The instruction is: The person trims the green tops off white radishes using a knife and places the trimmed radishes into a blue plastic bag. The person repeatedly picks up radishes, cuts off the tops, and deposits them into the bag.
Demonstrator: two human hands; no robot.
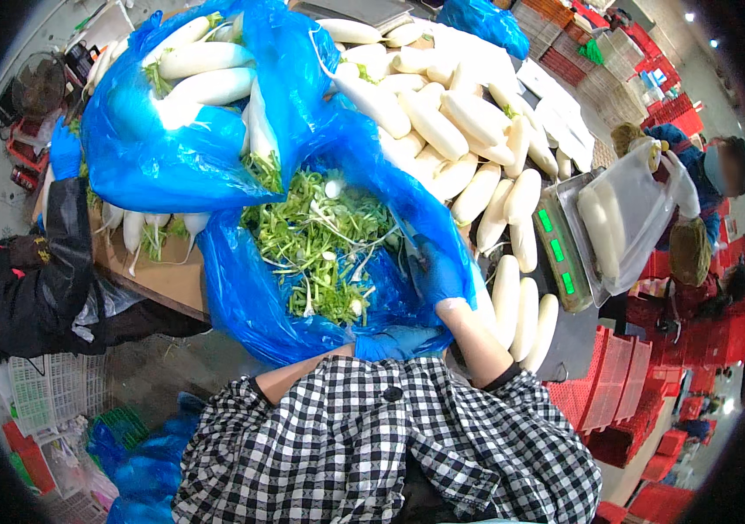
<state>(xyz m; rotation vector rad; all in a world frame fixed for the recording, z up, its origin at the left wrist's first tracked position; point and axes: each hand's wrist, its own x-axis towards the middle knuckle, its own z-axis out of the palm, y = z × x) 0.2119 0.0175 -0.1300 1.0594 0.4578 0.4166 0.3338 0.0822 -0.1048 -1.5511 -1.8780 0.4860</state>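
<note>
Cut daikon leaves and root trimmings [323, 242] lie in a large blue plastic bag [235, 288] whose mouth faces up in front of me. My right hand [438, 272], in a blue glove, grips the right side of this bag, with its fingers partly hidden by the film. My left hand [392, 344], gloved too, lies across the near edge of the bag; its fingers are partly out of sight, so its hold cannot be told. A second blue bag [182, 157] with white daikon radishes [205, 60] in it stands beyond.
Many daikon radishes [438, 124] are piled right of the bags. A scale [566, 252] with a green display stands farther right; a co-worker there holds a clear bag of daikon. Another co-worker's blue-gloved hand is at the left. Red crates [608, 380] stand at the lower right.
</note>
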